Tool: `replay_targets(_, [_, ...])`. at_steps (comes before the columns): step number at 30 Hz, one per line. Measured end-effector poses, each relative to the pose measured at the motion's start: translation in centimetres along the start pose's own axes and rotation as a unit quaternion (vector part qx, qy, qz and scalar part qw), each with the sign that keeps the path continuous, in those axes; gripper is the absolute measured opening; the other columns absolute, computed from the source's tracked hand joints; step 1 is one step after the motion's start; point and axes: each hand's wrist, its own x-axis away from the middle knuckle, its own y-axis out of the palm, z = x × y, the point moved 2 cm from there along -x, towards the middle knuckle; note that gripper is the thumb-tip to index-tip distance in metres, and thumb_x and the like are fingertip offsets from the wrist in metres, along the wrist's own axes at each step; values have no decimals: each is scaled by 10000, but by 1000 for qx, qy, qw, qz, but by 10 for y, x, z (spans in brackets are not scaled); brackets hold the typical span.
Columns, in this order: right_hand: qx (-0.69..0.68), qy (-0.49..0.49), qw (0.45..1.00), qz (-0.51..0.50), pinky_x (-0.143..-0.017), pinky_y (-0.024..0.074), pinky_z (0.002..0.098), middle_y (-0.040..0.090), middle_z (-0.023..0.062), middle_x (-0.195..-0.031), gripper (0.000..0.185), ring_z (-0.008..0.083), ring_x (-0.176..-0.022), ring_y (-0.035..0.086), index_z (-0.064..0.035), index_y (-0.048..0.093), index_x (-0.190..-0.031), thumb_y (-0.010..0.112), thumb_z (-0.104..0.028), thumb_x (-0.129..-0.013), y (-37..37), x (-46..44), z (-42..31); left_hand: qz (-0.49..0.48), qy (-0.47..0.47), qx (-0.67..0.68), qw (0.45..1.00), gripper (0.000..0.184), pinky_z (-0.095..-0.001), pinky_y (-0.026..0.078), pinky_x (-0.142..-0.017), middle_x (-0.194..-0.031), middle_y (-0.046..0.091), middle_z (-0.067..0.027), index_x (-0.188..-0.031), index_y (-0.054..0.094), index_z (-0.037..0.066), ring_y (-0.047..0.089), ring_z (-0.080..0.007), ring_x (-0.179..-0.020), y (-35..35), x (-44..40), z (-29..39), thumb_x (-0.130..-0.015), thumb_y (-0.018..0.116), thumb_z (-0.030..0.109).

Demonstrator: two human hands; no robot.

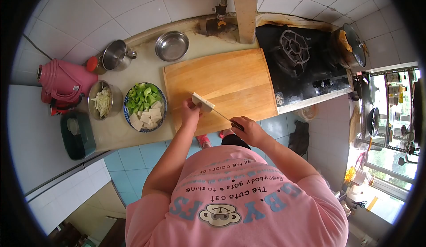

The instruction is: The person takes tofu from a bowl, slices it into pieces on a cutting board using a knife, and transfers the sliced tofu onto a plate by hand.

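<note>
My right hand (pixel 251 131) is closed round the dark handle of a knife (pixel 222 115), whose thin blade points to the left over the cutting board (pixel 226 78). At the blade's far end is a pale slab that looks like tofu (pixel 203 102). My left hand (pixel 190 113) grips the slab's left side with bent fingers, partly hidden behind it. Left of the board stands a blue-patterned bowl (pixel 165 111) holding cut green pepper (pixel 143 97) and pale tofu pieces (pixel 148 118).
An empty steel bowl (pixel 172 46) sits behind the board. Farther left are a steel bowl of shredded pale vegetable (pixel 103 102), a steel pot (pixel 116 55), a pink thermos (pixel 66 79) and a green bin (pixel 76 136). A black gas stove (pixel 293 65) with a lidded pot (pixel 353 47) adjoins the board's right.
</note>
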Motion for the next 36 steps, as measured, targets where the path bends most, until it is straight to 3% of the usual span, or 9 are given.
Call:
replay_targets(17, [-74,-7,996,47,-772,552,391,691,178,-959,301,328,-857,701,-7,648,-1186,704,-120,-913,-8,2,10,-7,7,-10,1000,420,-408,567,-776,-1272,578,-36,-1311,449,143,571,-194,-1133,2,4,7,-964,685,140])
replay_targets(23, [58,-39,989,132,-709,566,402,668,135,-902,323,330,-800,688,-87,688,-1165,762,-130,-853,-34,2,6,10,26,-27,999,547,-387,551,-777,-1240,601,-94,-1358,446,85,619,-205,-1080,-2,-4,7,-913,743,197])
replay_targets(24, [81,-44,984,150,-681,566,414,658,118,-885,317,330,-772,684,-116,707,-1136,771,-128,-825,-34,3,9,71,64,-64,993,556,-386,547,-796,-1235,603,-115,-1357,461,65,623,-222,-1073,-13,-27,-4,-913,748,238])
replay_targets(26, [116,-58,981,146,-677,565,407,655,119,-882,320,327,-762,682,-104,709,-1135,777,-121,-824,-43,4,7,143,174,-124,966,558,-397,529,-876,-1221,608,-174,-1327,516,15,628,-273,-1064,-28,-33,20,-927,737,335])
replay_targets(27, [151,-72,976,138,-673,565,400,653,120,-879,322,324,-752,681,-91,710,-1135,784,-113,-823,-47,5,5,116,282,-128,944,544,-417,521,-905,-1219,612,-181,-1315,536,18,617,-278,-1091,-31,-37,38,-921,740,333])
replay_targets(30, [206,-113,964,128,-649,561,407,645,106,-852,321,314,-721,676,-111,717,-1130,786,-122,-816,-57,8,3,18,346,-245,905,593,-436,497,-980,-1274,611,-181,-1341,539,36,596,-314,-1172,-17,-3,123,-877,778,318])
replay_targets(32, [226,-123,959,120,-639,557,404,638,100,-837,314,306,-714,673,-114,718,-1122,785,-129,-815,-62,9,-1,-151,482,-424,752,660,-438,467,-1045,-1350,593,-162,-1353,551,53,561,-349,-1250,6,11,152,-808,824,304])
replay_targets(33, [245,-134,954,111,-629,553,402,632,94,-822,306,299,-706,671,-118,720,-1114,785,-136,-815,-65,10,-4,-151,484,-424,751,660,-438,467,-1045,-1350,593,-162,-1353,551,53,561,-349,-1250,13,12,159,-808,824,304])
replay_targets(36, [265,-164,945,96,-617,543,397,620,85,-806,290,290,-685,658,-120,721,-1094,786,-160,-814,-74,16,-16,-313,445,-508,668,746,-430,435,-1096,-1423,549,-154,-1421,520,94,513,-350,-1321,39,18,161,-778,844,293])
